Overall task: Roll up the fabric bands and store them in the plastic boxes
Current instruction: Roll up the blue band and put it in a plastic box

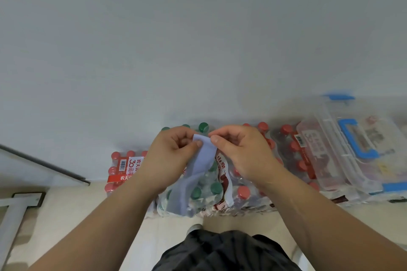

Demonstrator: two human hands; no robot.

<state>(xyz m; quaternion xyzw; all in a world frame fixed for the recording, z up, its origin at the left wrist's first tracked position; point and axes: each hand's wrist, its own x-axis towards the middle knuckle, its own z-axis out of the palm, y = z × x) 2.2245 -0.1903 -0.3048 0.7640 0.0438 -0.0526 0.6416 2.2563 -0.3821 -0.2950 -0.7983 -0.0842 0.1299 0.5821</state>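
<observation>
— What's there against the wall (198,39)?

— Shrink-wrapped packs of water bottles (220,193) on the pale floor (66,226), most with red caps, a cluster with green caps in the middle. I'll place everything from those packs.

— And the plastic boxes?

— Clear plastic boxes (343,156) with blue latches sit on top of the packs at their right end. Lids look closed; what's inside is blurred.

— Anything to the left of the packs?

— A dark rod (44,161) slanting down the wall, and a grey bracket (24,200) on the floor.

— The person?

— Standing right in front of the packs, dark shorts (224,251) at the bottom, both bare forearms reaching out over them.

— The fabric band?

— A pale blue fabric band (203,160) hangs above the green-capped bottles, its lower end draping down onto the wrap.

— How do the hands have it?

— The left hand (174,152) is curled, thumb pinching the band's left top edge. The right hand (240,149) is curled too, thumb and forefinger pinching the top right corner. The two are nearly touching.
</observation>
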